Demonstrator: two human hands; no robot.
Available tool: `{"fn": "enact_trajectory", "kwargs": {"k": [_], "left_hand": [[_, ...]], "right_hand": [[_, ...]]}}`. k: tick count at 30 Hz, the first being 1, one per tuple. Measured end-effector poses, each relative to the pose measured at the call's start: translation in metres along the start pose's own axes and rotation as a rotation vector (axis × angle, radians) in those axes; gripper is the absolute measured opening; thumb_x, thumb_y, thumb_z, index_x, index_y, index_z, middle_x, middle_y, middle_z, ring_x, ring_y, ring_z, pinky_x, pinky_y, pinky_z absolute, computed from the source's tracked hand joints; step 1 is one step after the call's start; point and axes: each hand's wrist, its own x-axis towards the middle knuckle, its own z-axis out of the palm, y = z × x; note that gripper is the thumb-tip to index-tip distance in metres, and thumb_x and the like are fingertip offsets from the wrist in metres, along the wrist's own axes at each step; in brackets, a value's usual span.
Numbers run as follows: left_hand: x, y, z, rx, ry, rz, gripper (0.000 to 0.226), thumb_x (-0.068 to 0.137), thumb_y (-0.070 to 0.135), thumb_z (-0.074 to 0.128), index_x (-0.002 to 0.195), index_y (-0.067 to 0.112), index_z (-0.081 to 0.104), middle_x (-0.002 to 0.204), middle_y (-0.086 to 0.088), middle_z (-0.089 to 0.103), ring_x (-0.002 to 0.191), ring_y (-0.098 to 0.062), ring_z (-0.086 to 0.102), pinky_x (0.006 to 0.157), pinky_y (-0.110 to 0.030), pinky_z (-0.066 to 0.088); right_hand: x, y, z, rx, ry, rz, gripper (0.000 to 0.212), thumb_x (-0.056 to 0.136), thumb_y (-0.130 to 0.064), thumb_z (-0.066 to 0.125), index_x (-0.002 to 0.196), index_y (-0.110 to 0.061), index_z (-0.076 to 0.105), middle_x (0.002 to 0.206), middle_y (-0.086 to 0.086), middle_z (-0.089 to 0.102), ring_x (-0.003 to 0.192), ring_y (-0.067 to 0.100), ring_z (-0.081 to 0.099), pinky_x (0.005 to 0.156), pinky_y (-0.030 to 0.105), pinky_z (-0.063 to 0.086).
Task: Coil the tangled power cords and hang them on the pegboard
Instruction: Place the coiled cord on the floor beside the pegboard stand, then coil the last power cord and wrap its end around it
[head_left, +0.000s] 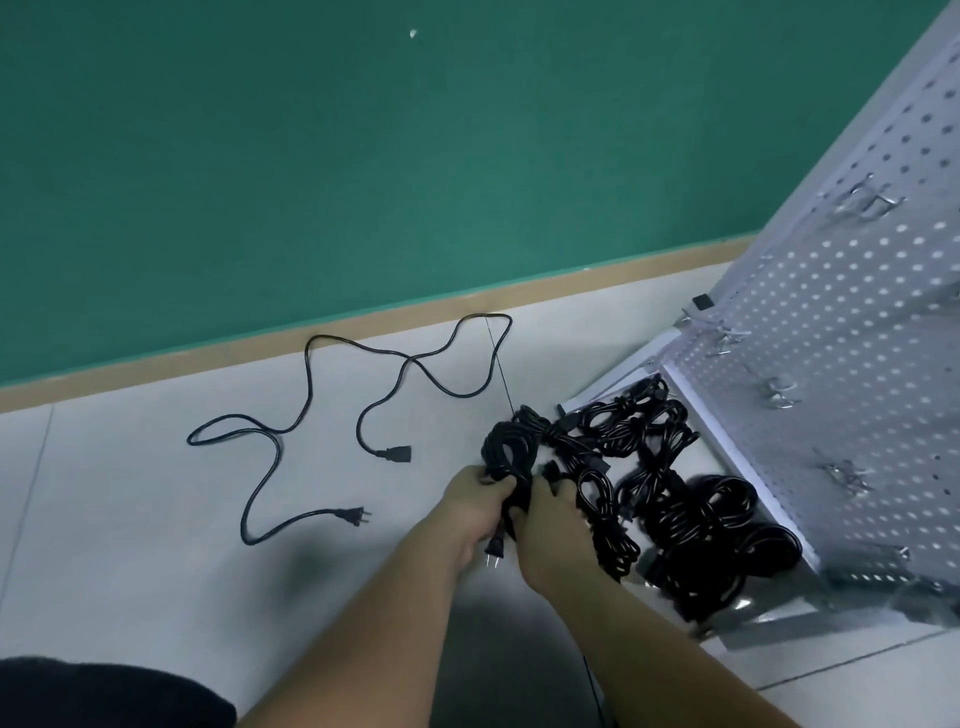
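Both hands grip one coiled cord just above the floor, beside the pegboard's foot.

The left hand (480, 506) and right hand (550, 525) each curl their fingers round the lower part of the coiled cord (511, 452), and its plug (493, 551) dangles between the wrists. A loose cord (311, 415) sprawls uncoiled on the floor (130, 493) to the left, and a pile of coiled cords (675, 493) lies at the base of the pegboard (857, 312). To finish this coil well, the person should probably keep the loops even in one fist, wrap the free tail snugly round the waist of the bundle and tuck the plug in so nothing springs open. One clear loop at the top would let it slip over one of the hooks (872, 200), which look bare.
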Motion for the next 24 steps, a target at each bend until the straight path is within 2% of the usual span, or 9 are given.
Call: {"fn": "enact_trajectory", "kwargs": {"k": [3,6,8,11,14,15,17,19,24], "left_hand": [[0.015,-0.012,-0.003,-0.010,-0.072,-0.059,0.022,0.109,0.018,0.055,0.130,0.019,0.064,0.120,-0.011,0.076,0.102,-0.023,0.074,0.082,-0.033,0.062],[0.026,-0.033,0.003,-0.001,-0.128,-0.113,0.031,0.106,0.017,0.059,0.137,0.020,0.062,0.123,-0.010,0.075,0.110,-0.029,0.074,0.097,-0.045,0.062],[0.031,-0.044,0.010,-0.035,-0.140,-0.097,0.032,0.104,0.009,0.060,0.135,0.017,0.061,0.123,-0.011,0.075,0.112,-0.028,0.073,0.097,-0.045,0.061],[0.032,-0.046,0.009,-0.014,-0.152,-0.069,0.026,0.100,0.002,0.059,0.120,0.017,0.065,0.117,-0.015,0.076,0.111,-0.033,0.073,0.099,-0.048,0.060],[0.030,-0.039,-0.006,0.253,-0.193,-0.009,0.019,0.094,0.012,0.064,0.110,0.015,0.073,0.101,-0.007,0.077,0.092,-0.023,0.072,0.083,-0.038,0.057],[0.029,-0.037,-0.009,0.318,-0.193,0.023,0.018,0.093,0.018,0.065,0.109,0.015,0.074,0.100,-0.005,0.077,0.090,-0.019,0.070,0.085,-0.037,0.057],[0.028,-0.034,-0.021,0.394,-0.144,0.075,0.028,0.094,0.033,0.068,0.120,0.023,0.070,0.118,0.000,0.075,0.105,-0.015,0.068,0.100,-0.039,0.054],[0.022,-0.031,-0.038,0.452,-0.063,0.111,0.050,0.098,0.043,0.068,0.143,0.026,0.057,0.138,0.005,0.066,0.123,-0.014,0.061,0.107,-0.031,0.046],[0.000,-0.025,-0.094,0.576,0.135,0.206,0.065,0.098,0.050,0.068,0.155,0.027,0.048,0.144,0.001,0.058,0.132,-0.019,0.058,0.111,-0.033,0.046]], "right_hand": [[0.006,0.007,0.008,-0.045,-0.029,0.011,0.058,0.108,-0.023,0.053,0.162,-0.023,0.031,0.148,0.010,0.046,0.126,0.029,0.056,0.098,0.039,0.051],[0.012,0.017,0.010,-0.133,-0.063,0.034,0.049,0.099,-0.012,0.058,0.146,-0.025,0.053,0.138,0.006,0.055,0.123,0.028,0.058,0.101,0.038,0.052],[0.016,0.021,0.013,-0.152,-0.068,0.051,0.041,0.097,-0.010,0.058,0.135,-0.025,0.061,0.135,0.004,0.052,0.114,0.028,0.063,0.098,0.039,0.055],[0.022,0.022,0.016,-0.296,-0.067,0.031,0.045,0.092,-0.005,0.061,0.135,-0.021,0.059,0.135,0.003,0.046,0.124,0.028,0.056,0.099,0.039,0.054],[0.020,0.011,0.016,-0.446,-0.029,0.016,0.042,0.093,-0.013,0.062,0.134,-0.020,0.056,0.139,0.005,0.041,0.133,0.028,0.042,0.105,0.040,0.048],[0.019,0.010,0.015,-0.464,-0.007,0.035,0.039,0.095,-0.016,0.060,0.134,-0.021,0.055,0.139,0.005,0.041,0.133,0.028,0.041,0.105,0.040,0.047],[0.021,0.003,0.013,-0.444,0.065,0.066,0.034,0.099,-0.023,0.055,0.132,-0.022,0.056,0.136,0.004,0.043,0.131,0.027,0.042,0.102,0.039,0.046],[0.023,-0.005,0.010,-0.427,0.110,0.030,0.032,0.100,-0.029,0.055,0.131,-0.024,0.057,0.135,0.004,0.044,0.129,0.027,0.044,0.101,0.040,0.046],[0.036,-0.034,0.001,-0.333,0.028,-0.173,0.045,0.102,-0.031,0.056,0.146,-0.022,0.053,0.146,0.006,0.041,0.135,0.027,0.041,0.100,0.041,0.052]]}}
